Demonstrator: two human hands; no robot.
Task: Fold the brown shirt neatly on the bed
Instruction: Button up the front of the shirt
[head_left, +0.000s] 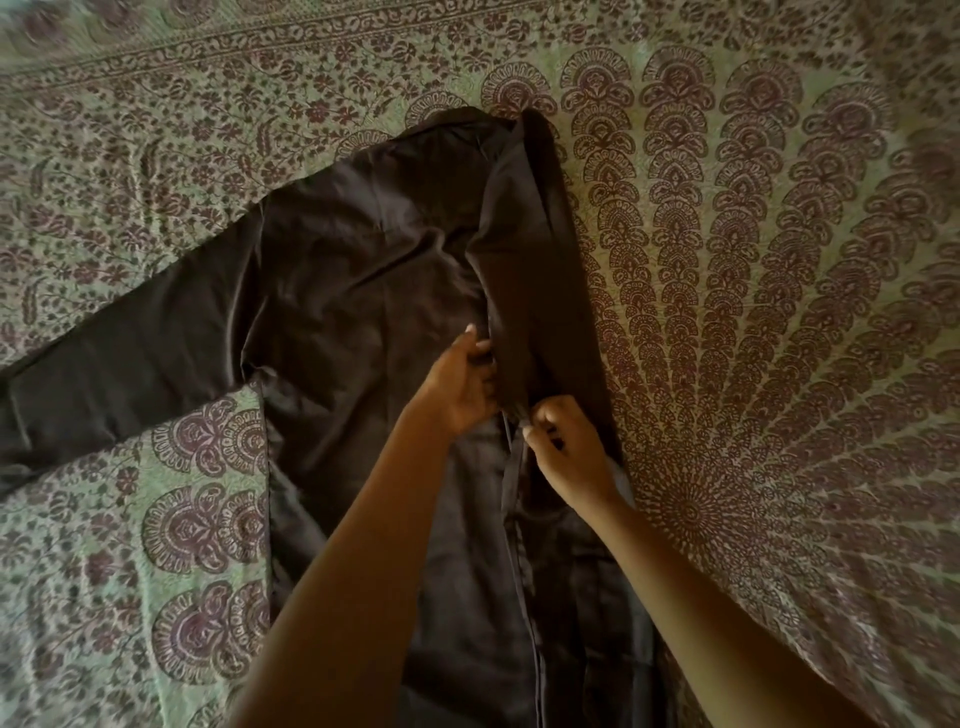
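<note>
The brown shirt lies spread on the bed, collar away from me. Its left sleeve stretches out flat toward the left edge of the view. Its right side and sleeve are folded inward and lie as a long strip down the body. My left hand grips the inner edge of that folded strip, fingers curled into the cloth. Just below and to the right, my right hand pinches the end of the folded sleeve. Both forearms cross the lower part of the shirt and hide some of it.
A green bedspread with a dark red floral and peacock-fan print covers the whole bed. A patterned border band runs along the far side. Bare spread lies left and right of the shirt.
</note>
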